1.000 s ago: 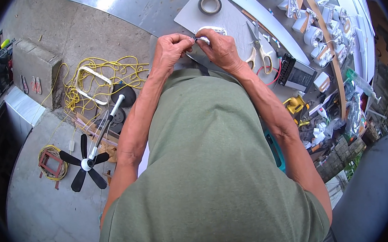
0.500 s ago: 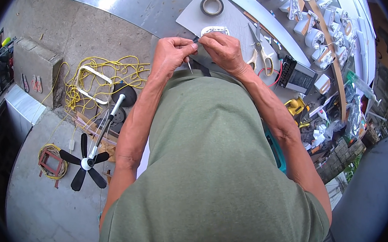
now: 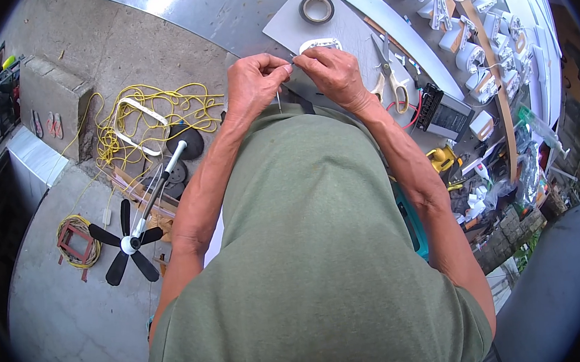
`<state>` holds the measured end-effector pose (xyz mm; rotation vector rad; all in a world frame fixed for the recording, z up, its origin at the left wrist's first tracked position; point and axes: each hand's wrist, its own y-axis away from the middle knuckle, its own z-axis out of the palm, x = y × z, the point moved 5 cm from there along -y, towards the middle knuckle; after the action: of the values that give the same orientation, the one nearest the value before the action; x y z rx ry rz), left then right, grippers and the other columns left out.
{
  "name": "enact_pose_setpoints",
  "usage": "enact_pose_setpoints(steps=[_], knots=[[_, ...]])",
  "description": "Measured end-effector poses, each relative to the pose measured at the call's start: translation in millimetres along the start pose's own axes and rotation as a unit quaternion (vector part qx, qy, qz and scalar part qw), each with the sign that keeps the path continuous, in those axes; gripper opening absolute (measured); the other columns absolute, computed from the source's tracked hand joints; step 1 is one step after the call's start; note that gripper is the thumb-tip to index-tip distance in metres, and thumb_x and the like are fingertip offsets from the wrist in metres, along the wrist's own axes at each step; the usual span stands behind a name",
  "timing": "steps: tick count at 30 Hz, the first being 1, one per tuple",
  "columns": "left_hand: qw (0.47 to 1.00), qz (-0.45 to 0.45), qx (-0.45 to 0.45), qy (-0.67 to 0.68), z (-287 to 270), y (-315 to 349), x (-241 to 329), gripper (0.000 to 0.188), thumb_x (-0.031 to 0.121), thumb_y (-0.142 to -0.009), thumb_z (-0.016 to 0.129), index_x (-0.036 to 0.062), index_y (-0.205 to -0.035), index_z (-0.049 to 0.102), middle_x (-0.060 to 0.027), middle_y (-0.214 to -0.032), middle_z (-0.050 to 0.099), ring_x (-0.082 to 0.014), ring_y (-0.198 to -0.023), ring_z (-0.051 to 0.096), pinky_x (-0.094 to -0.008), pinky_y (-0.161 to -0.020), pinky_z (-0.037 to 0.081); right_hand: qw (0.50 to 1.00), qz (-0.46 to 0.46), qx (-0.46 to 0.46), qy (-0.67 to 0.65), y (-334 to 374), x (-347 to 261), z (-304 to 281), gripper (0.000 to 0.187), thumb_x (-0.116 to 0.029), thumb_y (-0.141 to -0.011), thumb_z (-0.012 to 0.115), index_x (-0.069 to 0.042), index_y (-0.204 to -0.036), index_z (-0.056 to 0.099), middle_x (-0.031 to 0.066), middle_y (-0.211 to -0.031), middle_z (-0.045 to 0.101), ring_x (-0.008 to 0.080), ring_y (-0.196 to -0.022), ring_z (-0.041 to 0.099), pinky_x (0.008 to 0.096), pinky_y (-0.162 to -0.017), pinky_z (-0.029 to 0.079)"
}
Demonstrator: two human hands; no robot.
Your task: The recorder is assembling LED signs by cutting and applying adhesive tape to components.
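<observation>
Both hands meet in front of my body, above the near edge of the metal table. My left hand [image 3: 254,86] is closed in a pinch, and a thin pale wire [image 3: 279,100] hangs below its fingers. My right hand [image 3: 333,75] is also closed, thumb and fingertips pressed together around a small dark strip [image 3: 293,61] between the two hands. It looks like black tape, but most of it is hidden by the fingers. Just beyond the right hand lies a white curved part [image 3: 320,43]. A roll of black tape [image 3: 316,9] rests on a grey board [image 3: 284,24] farther out.
Right of my hands lie scissors [image 3: 400,94], a black-and-grey boxy device [image 3: 447,117] with red wire, and a yellow tool [image 3: 442,159]. Several white parts [image 3: 470,58] line a wooden strip [image 3: 472,17]. Left on the floor are tangled yellow cord [image 3: 183,107] and a black-bladed fan [image 3: 130,244].
My left hand has shifted slightly left, and the hanging wire has swung with it. Less of the dark strip shows between the fingertips. The things on the table have stayed put.
</observation>
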<state>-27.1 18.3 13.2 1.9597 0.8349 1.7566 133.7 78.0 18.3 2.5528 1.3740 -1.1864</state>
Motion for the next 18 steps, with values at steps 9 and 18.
enact_pose_setpoints(steps=[9, 18], knots=[[0.979, 0.108, 0.019, -0.174, -2, 0, 3, 0.016, 0.012, -0.085, 0.076, 0.0034, -0.099, 0.077, -0.0071, -0.078, 0.075, -0.0092, -0.066, 0.067, -0.0275, -0.061, 0.053, 0.996, 0.016, -0.088, 0.013, -7, -3, 6, 0.015, -0.009, -0.08, 0.064, -0.009, -0.095, 0.063, 0.004, -0.085, 0.059, 0.0223, -0.078, 0.065, 0.0361, -0.065, 0.054], [0.944, 0.226, 0.01, -0.24, -1, -4, 11, 0.018, 0.016, -0.085, 0.078, 0.0067, -0.1, 0.079, -0.0116, -0.087, 0.076, -0.0184, -0.068, 0.068, -0.0324, -0.064, 0.052, 0.982, 0.017, -0.178, 0.059, -13, 6, 10, 0.015, -0.007, -0.079, 0.064, -0.009, -0.094, 0.062, 0.0039, -0.087, 0.057, 0.022, -0.082, 0.065, 0.0367, -0.063, 0.054]])
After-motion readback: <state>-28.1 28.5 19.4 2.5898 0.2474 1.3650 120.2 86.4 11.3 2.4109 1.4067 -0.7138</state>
